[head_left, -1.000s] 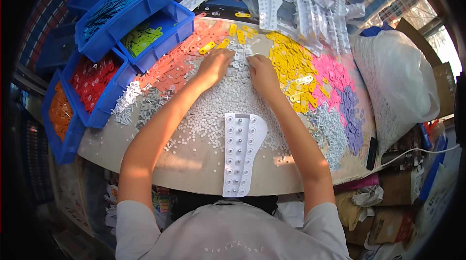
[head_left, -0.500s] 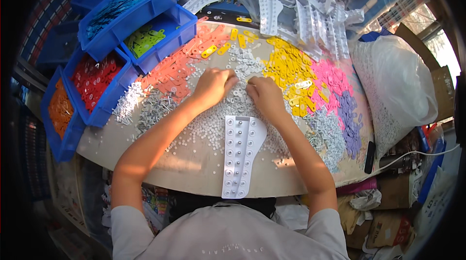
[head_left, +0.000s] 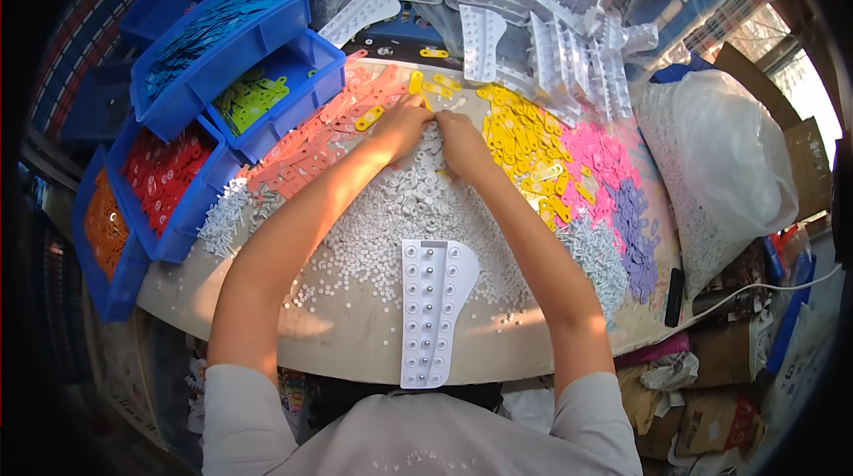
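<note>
Evidently the white tray (head_left: 437, 316) at the table's near edge already has metal pins (head_left: 429, 306) standing along its groove, while no coloured strip lies on it. Beyond it, the left hand (head_left: 402, 128) and right hand (head_left: 458, 140) nearly meet at the far end of the heap of white pieces (head_left: 418, 196), fingers bunched, though I cannot tell whether they pinch anything. Faint lettering marks the grey shirt (head_left: 382, 427), and a carton (head_left: 715, 418) at lower right bears printing.
</note>
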Motion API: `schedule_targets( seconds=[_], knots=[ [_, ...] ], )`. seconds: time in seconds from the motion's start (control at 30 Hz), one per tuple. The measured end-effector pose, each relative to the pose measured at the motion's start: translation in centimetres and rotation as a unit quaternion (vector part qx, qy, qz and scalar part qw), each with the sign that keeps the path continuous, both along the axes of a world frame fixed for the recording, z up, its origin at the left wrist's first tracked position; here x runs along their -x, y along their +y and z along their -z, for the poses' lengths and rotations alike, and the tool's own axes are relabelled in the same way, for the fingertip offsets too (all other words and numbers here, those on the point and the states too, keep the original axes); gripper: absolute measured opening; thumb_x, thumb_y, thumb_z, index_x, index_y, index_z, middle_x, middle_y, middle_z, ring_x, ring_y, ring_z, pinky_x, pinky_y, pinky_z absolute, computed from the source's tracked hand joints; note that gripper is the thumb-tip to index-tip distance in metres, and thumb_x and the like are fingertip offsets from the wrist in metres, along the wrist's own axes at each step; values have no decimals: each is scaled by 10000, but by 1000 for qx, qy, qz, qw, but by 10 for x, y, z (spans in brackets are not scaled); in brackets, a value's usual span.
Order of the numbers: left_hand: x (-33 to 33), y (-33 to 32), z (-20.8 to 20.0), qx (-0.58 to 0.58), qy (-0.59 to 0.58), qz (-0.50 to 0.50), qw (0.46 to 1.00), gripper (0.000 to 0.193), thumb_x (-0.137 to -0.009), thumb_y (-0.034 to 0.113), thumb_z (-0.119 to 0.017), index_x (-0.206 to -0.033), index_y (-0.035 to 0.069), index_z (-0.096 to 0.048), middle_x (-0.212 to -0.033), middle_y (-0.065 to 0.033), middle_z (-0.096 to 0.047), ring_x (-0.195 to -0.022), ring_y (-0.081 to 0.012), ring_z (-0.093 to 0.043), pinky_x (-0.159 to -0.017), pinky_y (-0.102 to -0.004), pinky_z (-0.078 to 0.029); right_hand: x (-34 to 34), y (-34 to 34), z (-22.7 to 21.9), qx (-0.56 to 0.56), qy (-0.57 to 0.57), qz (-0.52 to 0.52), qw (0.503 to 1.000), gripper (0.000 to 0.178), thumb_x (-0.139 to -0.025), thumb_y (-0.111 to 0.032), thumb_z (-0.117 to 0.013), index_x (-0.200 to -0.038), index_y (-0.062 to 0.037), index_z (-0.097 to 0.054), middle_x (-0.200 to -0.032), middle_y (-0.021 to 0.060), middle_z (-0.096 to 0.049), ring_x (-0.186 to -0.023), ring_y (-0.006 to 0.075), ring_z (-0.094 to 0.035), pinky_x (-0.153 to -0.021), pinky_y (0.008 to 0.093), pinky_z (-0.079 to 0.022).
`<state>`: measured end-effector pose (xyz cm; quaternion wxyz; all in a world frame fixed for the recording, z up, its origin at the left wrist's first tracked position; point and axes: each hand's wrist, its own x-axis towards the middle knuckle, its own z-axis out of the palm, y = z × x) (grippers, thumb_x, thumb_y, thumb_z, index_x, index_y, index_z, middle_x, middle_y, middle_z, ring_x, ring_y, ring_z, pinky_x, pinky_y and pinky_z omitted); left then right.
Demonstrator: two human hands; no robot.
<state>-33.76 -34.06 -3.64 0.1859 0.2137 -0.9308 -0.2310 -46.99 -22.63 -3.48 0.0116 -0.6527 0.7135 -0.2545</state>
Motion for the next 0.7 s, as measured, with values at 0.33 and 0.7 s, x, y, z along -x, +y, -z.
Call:
schedule_targets(
  seconds=[0.33, 0.7],
  knots=[
    [-59, 52, 2, 6, 42, 32, 999, 146, -857, 98, -676, -986, 79, -741, -985, -95, -588, -1010, -298, -585, -834, -415, -508, -44, 65, -22, -5, -49, -51, 998, 249, -800, 60, -514, -1018, 41, -632, -1010, 220, -650, -1003, 430, -599, -886, 489, -496],
    [-70, 61, -10, 6, 30, 72, 997, 163, -816, 68, -710, -971, 67, -759, -883, -99, -640, -946, -309, -641, -815, -418, -523, 59, 8, -36, 57, -4, 120, 991, 200, -858, -52, -583, -1000, -45, -724, -945, 219, -709, -931, 398, -671, -827, 492, -542]
  ],
)
